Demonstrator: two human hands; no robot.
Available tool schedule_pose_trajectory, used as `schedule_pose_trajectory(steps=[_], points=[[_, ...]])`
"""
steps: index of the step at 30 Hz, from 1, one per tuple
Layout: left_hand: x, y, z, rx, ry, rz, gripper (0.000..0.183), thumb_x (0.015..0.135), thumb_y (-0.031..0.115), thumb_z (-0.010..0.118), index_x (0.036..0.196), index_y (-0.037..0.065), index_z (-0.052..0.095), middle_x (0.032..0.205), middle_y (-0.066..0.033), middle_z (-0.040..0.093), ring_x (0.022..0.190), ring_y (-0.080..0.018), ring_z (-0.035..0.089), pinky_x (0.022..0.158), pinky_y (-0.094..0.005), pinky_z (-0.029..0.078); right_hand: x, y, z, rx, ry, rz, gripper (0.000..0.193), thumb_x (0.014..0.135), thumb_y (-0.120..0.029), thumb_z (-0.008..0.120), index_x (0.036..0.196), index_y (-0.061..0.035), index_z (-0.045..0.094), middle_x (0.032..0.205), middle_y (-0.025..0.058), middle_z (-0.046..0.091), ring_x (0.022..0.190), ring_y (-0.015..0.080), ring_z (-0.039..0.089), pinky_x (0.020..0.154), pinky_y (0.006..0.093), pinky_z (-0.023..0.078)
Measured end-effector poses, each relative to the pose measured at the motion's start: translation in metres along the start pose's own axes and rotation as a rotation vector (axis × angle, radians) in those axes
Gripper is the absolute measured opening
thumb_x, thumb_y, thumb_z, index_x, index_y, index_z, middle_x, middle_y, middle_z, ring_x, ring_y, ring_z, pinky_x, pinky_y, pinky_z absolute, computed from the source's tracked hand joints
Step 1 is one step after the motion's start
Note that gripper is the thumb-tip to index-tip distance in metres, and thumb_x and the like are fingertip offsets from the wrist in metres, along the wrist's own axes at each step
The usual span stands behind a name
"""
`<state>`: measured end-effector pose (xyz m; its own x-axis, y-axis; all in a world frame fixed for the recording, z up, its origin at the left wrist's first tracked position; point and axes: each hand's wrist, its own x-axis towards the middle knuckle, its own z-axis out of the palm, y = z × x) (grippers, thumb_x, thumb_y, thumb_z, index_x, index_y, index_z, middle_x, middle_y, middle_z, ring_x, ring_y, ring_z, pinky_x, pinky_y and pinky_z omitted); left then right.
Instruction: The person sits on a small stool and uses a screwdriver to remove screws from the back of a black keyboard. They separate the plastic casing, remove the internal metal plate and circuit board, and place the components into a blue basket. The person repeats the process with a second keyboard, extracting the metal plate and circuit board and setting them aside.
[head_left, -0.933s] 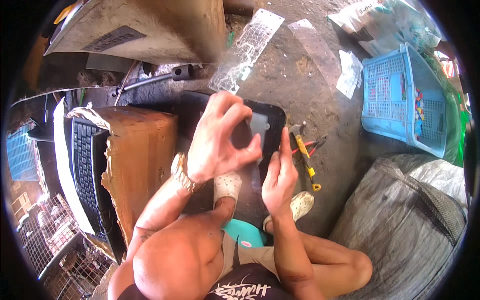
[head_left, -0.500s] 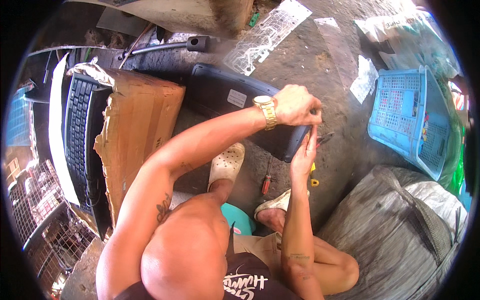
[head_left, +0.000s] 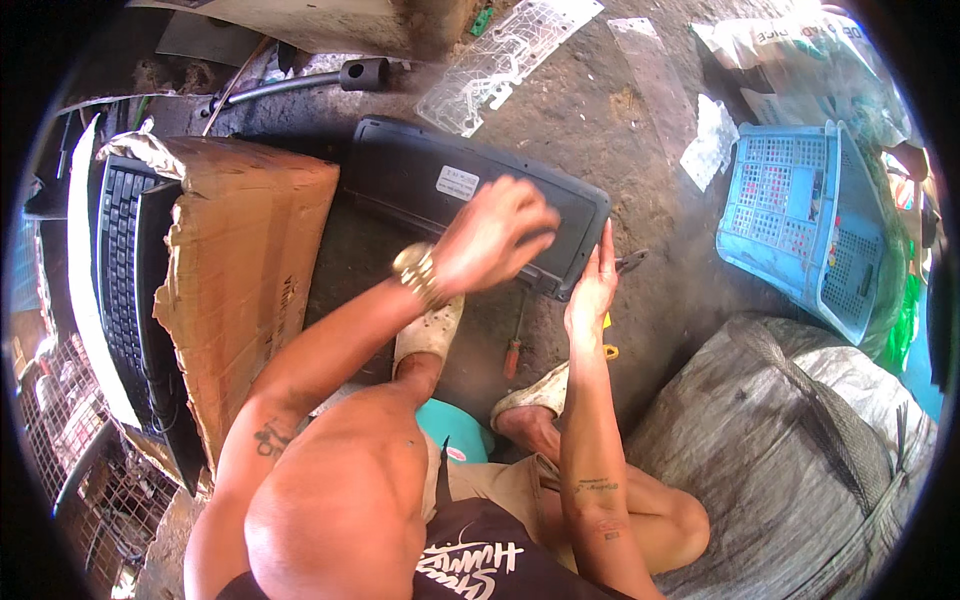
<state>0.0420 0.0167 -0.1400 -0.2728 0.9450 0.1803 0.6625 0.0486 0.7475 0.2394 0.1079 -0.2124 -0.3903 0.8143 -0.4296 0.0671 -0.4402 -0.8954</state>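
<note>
A black keyboard, its underside facing up and a white label near its middle, lies slantwise in front of me. My right hand grips its right end, with the fingers stretched along the edge. Over the right half of the keyboard is my left hand, smeared by motion. Its fingers look loosely bent and apart, and I see nothing between them. A gold watch circles the left wrist. On the ground below the keyboard lies a screwdriver with a red handle. Beside my right wrist a yellow-handled tool is partly hidden.
At left, a cardboard box stands beside another keyboard. A blue plastic crate is at right, above a large grey sack. Printed clear sheets and a metal bar lie at the far side.
My left hand has left the keyboard's right corner and moved left over its underside. The keyboard has tipped, so more of its underside shows. My right hand stays at the right end.
</note>
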Motion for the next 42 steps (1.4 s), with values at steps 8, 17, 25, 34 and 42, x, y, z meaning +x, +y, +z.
schedule_pose_trajectory(steps=[8, 17, 25, 34, 42], points=[[-0.078, 0.038, 0.012, 0.016, -0.028, -0.044, 0.028, 0.084, 0.020, 0.080, 0.107, 0.006, 0.074, 0.090, -0.0052, 0.062, 0.089, -0.0261, 0.058, 0.078, -0.0392, 0.048, -0.020, -0.039, 0.025, -0.217, 0.088, -0.096, 0.047, 0.113, -0.010, 0.040, 0.160, -0.0036, 0.038, 0.162, 0.0131, 0.043, 0.141, 0.0210, 0.049, 0.116, 0.0345, 0.040], [-0.086, 0.045, 0.004, -0.020, -0.018, -0.020, 0.036, 0.080, 0.018, 0.083, 0.113, 0.005, 0.073, 0.092, -0.0050, 0.063, 0.089, -0.0254, 0.058, 0.076, -0.0395, 0.050, -0.039, -0.061, 0.051, -0.294, 0.155, -0.175, 0.046, 0.112, -0.010, 0.044, 0.157, -0.0052, 0.044, 0.156, 0.0153, 0.052, 0.138, 0.0217, 0.054, 0.114, 0.0332, 0.042], [-0.072, 0.002, 0.020, 0.262, -0.122, -0.082, 0.089, 0.067, 0.030, 0.093, 0.148, 0.027, 0.057, 0.163, -0.0079, 0.037, 0.152, -0.0361, 0.030, 0.118, -0.0645, 0.027, -0.029, -0.045, 0.024, -0.480, 0.154, -0.250, 0.042, 0.112, -0.013, 0.048, 0.153, -0.0086, 0.052, 0.138, 0.0104, 0.066, 0.112, 0.0175, 0.066, 0.099, 0.0305, 0.051], [-0.086, -0.102, 0.069, 0.478, -0.294, -0.035, 0.065, 0.089, 0.045, 0.074, 0.150, 0.038, 0.052, 0.172, -0.0017, 0.024, 0.159, -0.0310, 0.019, 0.122, -0.0695, 0.016, -0.026, 0.007, -0.047, -1.071, -0.005, -0.216, 0.039, 0.091, -0.012, 0.075, 0.129, -0.0098, 0.069, 0.116, 0.0125, 0.066, 0.099, 0.0270, 0.069, 0.090, 0.0382, 0.054], [-0.088, -0.102, 0.072, 0.464, -0.286, -0.064, 0.062, 0.088, 0.039, 0.076, 0.146, 0.040, 0.055, 0.170, -0.0004, 0.029, 0.158, -0.0298, 0.022, 0.122, -0.0679, 0.018, -0.016, 0.022, -0.029, -1.324, -0.109, -0.353, 0.036, 0.090, -0.022, 0.078, 0.123, -0.0103, 0.067, 0.115, 0.0130, 0.063, 0.099, 0.0332, 0.068, 0.084, 0.0456, 0.055]])
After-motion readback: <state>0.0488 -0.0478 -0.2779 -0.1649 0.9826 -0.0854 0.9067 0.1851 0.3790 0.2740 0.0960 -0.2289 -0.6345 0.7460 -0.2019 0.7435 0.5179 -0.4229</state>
